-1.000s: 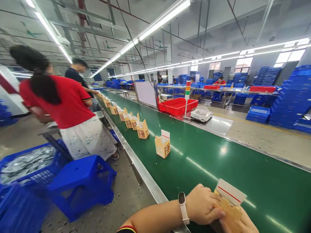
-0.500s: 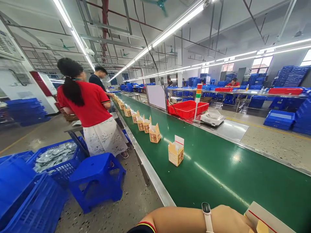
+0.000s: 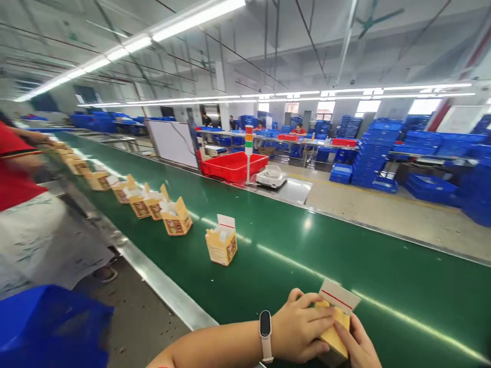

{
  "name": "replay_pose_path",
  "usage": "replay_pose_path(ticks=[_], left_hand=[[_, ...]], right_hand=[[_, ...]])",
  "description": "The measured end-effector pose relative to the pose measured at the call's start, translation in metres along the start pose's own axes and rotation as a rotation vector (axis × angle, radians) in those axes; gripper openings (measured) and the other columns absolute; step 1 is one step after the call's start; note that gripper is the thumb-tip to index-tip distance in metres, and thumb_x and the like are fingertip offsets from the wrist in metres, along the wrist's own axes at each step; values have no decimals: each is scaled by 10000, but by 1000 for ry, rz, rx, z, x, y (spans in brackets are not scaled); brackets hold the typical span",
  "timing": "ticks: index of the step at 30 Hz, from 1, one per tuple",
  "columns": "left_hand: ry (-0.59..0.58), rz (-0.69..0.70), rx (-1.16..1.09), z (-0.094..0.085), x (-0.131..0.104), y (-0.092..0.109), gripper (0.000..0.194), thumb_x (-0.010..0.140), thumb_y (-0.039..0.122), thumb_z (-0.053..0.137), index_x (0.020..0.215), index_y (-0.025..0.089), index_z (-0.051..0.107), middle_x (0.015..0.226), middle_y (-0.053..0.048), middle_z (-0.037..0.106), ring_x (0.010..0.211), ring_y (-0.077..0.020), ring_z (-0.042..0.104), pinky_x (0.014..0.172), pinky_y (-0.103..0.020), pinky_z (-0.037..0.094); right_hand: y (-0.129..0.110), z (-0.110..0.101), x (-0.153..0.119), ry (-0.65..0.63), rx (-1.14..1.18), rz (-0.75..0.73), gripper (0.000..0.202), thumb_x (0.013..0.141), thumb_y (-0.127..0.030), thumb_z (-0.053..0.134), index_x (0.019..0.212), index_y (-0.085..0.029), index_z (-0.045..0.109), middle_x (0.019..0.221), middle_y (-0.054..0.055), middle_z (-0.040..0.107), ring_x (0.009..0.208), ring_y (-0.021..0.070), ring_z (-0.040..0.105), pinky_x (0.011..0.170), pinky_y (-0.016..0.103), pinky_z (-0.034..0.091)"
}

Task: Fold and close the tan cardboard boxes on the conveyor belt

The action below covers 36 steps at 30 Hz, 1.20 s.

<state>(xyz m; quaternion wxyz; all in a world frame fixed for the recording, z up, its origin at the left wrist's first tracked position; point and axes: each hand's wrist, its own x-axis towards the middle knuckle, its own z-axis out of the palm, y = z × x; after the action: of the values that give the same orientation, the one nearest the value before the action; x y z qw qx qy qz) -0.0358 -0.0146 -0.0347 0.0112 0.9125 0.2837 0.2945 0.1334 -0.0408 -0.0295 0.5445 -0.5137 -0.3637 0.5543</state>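
At the bottom right, my left hand (image 3: 303, 324), with a smart band on its wrist, lies over a small yellow cardboard box (image 3: 334, 337). Its fingers are bent across the box's top and near side. My right hand (image 3: 358, 342) grips the opposite side, its thumb on the yellow top flaps. Behind my fingers the white lid flap (image 3: 339, 297) with a red line stands up. Farther along the green conveyor belt (image 3: 264, 276) stands another open box (image 3: 222, 245), its lid flap raised and something white inside.
Several open boxes (image 3: 176, 217) line the belt toward the far left, where a person in a red shirt (image 3: 17, 168) stands. Across the belt are a red tray (image 3: 233, 166), a signal light (image 3: 249, 148) and a white scale (image 3: 271, 176). A blue stool (image 3: 49, 327) sits lower left.
My view has turned to the right. Both hands on the box are now visible, where before only my left forearm, part of that hand and the lid flap showed.
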Motion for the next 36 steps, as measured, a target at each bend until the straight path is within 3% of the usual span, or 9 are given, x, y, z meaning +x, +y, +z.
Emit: replay_pose_path(ticks=[7, 11, 13, 16, 18, 20, 26, 31, 36], left_hand=[[10, 100, 37, 2, 0, 18, 447, 976, 412, 369, 1248, 106, 548, 1206, -144, 660, 1160, -239, 573, 895, -363, 407], [75, 133, -4, -17, -2, 25, 378, 959, 325, 401, 1263, 133, 516, 1258, -147, 626, 1196, -263, 548, 876, -390, 422], [177, 128, -32, -32, -9, 25, 330, 942, 287, 427, 1227, 154, 526, 1242, -138, 629, 1201, -267, 540, 889, -397, 429], [328, 72, -84, -54, -20, 23, 250, 913, 226, 469, 1144, 169, 548, 1128, -117, 663, 1142, -248, 565, 923, -391, 441], [349, 60, -117, -63, -23, 22, 220, 899, 196, 485, 1106, 173, 555, 1065, -99, 672, 1079, -231, 584, 912, -374, 454], [300, 88, -145, -65, -19, 23, 218, 900, 201, 485, 1104, 170, 554, 1043, -95, 671, 1015, -221, 593, 873, -362, 467], [-28, 86, -45, -46, 22, 43, 335, 835, 423, 623, 1045, 164, 600, 855, -74, 618, 757, -215, 532, 636, -336, 424], [-197, -24, 57, -32, 51, 59, 568, 701, 606, 713, 1040, 161, 614, 994, -100, 601, 883, -258, 516, 709, -375, 404], [-335, -141, 63, -29, 67, 71, 659, 617, 616, 751, 1050, 141, 610, 1024, -111, 581, 923, -282, 495, 754, -408, 397]], right_hand=[[-5, 5, -20, -41, 39, -17, 577, 591, -512, 841, 1010, -198, 600, 987, 63, 686, 921, 267, 647, 833, 359, 534], [1, -6, -28, 28, 0, -101, 565, 665, -598, 764, 1020, -194, 592, 1019, 93, 671, 947, 284, 636, 829, 402, 542], [5, -18, -36, 127, -100, -254, 506, 762, -586, 691, 1064, -195, 581, 1058, 112, 655, 981, 291, 629, 823, 423, 545], [6, -37, -52, 281, -416, -689, 330, 899, -417, 589, 1156, -210, 562, 1152, 120, 610, 1091, 283, 580, 895, 452, 513], [1, -47, -64, 258, -676, -949, 284, 931, -299, 545, 1204, -222, 548, 1173, 111, 594, 1134, 274, 546, 946, 468, 479], [-6, -52, -71, 198, -882, -1054, 293, 940, -260, 521, 1231, -223, 535, 1169, 109, 589, 1130, 272, 534, 949, 474, 472], [-19, -60, -62, 178, -1102, -886, 381, 929, -441, 523, 1227, -204, 547, 1223, 152, 529, 1117, 317, 524, 900, 501, 492], [-35, -65, -56, -46, -1009, -622, 432, 867, -405, 606, 1234, -192, 522, 1070, 115, 626, 936, 264, 612, 812, 414, 533], [-49, -69, -62, -95, -1045, -466, 462, 800, -355, 692, 1203, -187, 540, 939, 78, 659, 799, 235, 629, 706, 353, 530]])
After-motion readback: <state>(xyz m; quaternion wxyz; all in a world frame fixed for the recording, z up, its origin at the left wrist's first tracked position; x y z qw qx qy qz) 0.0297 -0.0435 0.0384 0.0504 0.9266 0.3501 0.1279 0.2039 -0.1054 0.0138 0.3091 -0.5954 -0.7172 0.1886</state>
